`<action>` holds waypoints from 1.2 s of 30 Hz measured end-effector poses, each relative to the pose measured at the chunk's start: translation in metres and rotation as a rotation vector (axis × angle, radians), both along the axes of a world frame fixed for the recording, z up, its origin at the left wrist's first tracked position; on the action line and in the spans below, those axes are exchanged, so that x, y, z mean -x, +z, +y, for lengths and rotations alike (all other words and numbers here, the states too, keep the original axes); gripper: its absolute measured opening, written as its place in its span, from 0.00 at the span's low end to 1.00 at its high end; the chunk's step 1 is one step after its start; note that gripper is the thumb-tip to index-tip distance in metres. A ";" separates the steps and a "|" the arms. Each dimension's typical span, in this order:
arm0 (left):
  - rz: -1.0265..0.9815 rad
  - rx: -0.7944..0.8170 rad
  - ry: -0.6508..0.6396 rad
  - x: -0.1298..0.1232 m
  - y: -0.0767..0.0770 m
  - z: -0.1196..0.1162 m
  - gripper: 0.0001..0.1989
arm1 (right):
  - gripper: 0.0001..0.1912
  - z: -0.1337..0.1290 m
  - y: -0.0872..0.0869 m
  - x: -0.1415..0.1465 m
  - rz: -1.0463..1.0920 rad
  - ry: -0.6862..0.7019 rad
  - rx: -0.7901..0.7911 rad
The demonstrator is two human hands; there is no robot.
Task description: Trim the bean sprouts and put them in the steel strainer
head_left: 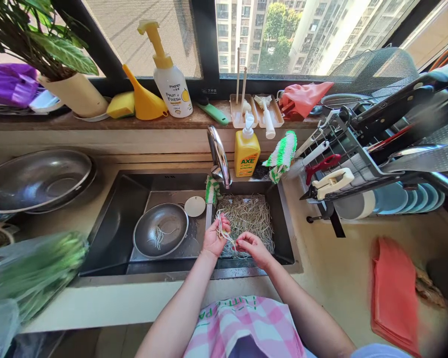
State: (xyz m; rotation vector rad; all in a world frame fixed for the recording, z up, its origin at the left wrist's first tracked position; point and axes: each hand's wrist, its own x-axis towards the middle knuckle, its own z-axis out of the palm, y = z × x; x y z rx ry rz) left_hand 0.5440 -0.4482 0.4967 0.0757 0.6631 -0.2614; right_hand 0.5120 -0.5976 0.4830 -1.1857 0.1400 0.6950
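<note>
My left hand [215, 237], palm up above the sink divider, is closed around a small bunch of bean sprouts [222, 226]. Just to its right, my right hand [254, 248] pinches with thumb and forefinger at the tip of these sprouts. Below both hands, a thick layer of bean sprouts [250, 214] fills the right sink basin. In the left basin stands a dark metal bowl [149, 223] with a few white sprouts [158, 237] at its bottom. A round pale lid or disc [194, 206] lies beside the bowl.
The faucet [220, 154] arches over the divider, near a yellow soap bottle [247, 154] and a green-white cloth [282, 156]. A rack with knives [358, 144] juts in from the right. Woks [41, 174] and bagged greens [41, 273] sit left; red gloves or cloth [393, 293] lie right.
</note>
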 end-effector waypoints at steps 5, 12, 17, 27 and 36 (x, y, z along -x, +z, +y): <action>0.097 -0.122 0.051 -0.002 -0.008 -0.002 0.11 | 0.14 0.001 0.000 0.001 0.165 0.019 -0.107; -0.150 -0.233 -0.104 0.008 -0.006 -0.008 0.13 | 0.14 -0.002 0.002 -0.001 0.315 -0.150 -0.197; -0.191 -0.267 -0.156 0.010 -0.003 -0.013 0.15 | 0.15 -0.001 0.001 0.000 0.264 -0.269 -0.112; -0.101 -0.459 -0.134 0.008 -0.002 -0.018 0.20 | 0.11 -0.012 0.006 0.000 -0.342 -0.153 0.323; -0.208 -0.565 -0.111 0.010 0.003 -0.022 0.26 | 0.08 -0.003 -0.015 0.000 -0.469 -0.149 0.714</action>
